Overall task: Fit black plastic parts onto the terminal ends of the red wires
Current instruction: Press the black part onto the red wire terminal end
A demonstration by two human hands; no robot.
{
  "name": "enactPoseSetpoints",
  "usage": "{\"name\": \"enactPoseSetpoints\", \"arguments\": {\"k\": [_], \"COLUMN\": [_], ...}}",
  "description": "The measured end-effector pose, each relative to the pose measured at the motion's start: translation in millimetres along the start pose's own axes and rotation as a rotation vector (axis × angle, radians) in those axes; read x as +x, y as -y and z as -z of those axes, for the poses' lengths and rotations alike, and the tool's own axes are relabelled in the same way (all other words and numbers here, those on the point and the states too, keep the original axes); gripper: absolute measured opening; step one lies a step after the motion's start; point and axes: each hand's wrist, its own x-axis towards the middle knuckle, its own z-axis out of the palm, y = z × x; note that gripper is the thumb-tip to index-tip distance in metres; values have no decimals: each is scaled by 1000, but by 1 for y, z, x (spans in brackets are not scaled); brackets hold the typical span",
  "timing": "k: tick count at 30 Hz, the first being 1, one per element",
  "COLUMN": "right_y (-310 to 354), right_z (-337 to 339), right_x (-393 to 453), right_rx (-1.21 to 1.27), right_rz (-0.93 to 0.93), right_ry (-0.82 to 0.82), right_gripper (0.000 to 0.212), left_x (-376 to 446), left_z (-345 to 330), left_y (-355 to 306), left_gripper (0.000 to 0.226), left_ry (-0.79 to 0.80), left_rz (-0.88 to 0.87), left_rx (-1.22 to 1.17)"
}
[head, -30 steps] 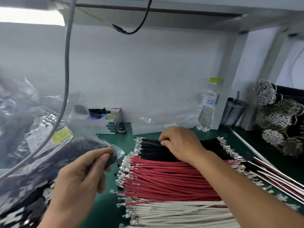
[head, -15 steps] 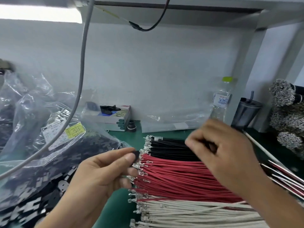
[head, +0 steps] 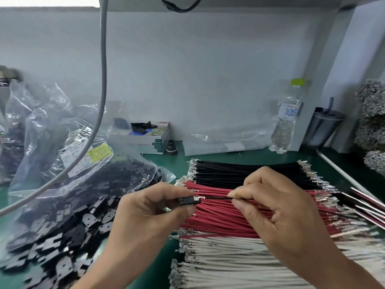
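Your left hand (head: pixel 150 207) pinches one black part (head: pixel 188 200) between thumb and forefinger, open end facing right. Your right hand (head: pixel 277 207) pinches a wire (head: pixel 218 198) between thumb tip and forefinger, just behind its metal terminal (head: pixel 199 197). The terminal sits at the mouth of the part; I can't tell whether it has entered.

The held wire looks dark, not red. Check it. It hangs over the red wires (head: pixel 239 213), which lie in a band between the black wires (head: pixel 239 172) behind and the white wires (head: pixel 229 259) in front.

Handling, as I judge it:
- Part: small, light, rigid plastic, probably slick. Grip its flat faces and keep your fingertips off the opening, or they'll block entry.
- Wire: thin and limp. It will likely buckle if you push from far back. Your grip close to the terminal is right; stay on the insulation there.
- Terminal: thin stamped metal that bends easily. Don't squeeze the crimp and don't force it in at an angle. Line it up straight, then push.
- Both pieces weigh almost nothing, so a light pinch should hold; too much pressure may rotate the part.

More parts sit in the open bag (head: pixel 62 184) on your left, within reach.
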Motion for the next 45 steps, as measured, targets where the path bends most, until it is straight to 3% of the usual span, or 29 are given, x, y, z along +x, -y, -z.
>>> {"name": "enactPoseSetpoints", "arguments": {"k": [8, 14, 19, 24, 30, 37, 45], "right_y": [-2, -9, -2, 3, 5, 10, 7], "right_z": [2, 4, -6, -15, -14, -24, -24], "right_x": [3, 4, 1, -2, 1, 0, 1], "right_rx": [-4, 126, -27, 7, -45, -73, -122], "right_rz": [13, -64, -46, -36, 13, 53, 101], "right_ry": [89, 166, 120, 148, 125, 72, 60], "right_gripper": [7, 11, 14, 14, 13, 21, 24], "left_x": [1, 1, -2, -1, -2, -2, -1], "left_z": [2, 3, 1, 2, -1, 0, 0], "left_y": [-5, -3, 1, 1, -1, -1, -2], "left_gripper": [23, 20, 26, 21, 20, 21, 20], "left_ry": [5, 152, 97, 77, 71, 64, 62], "left_rz": [-70, -5, -60, -4, -76, -73, -96], "left_rx": [75, 36, 235, 45, 189, 111, 248]}}
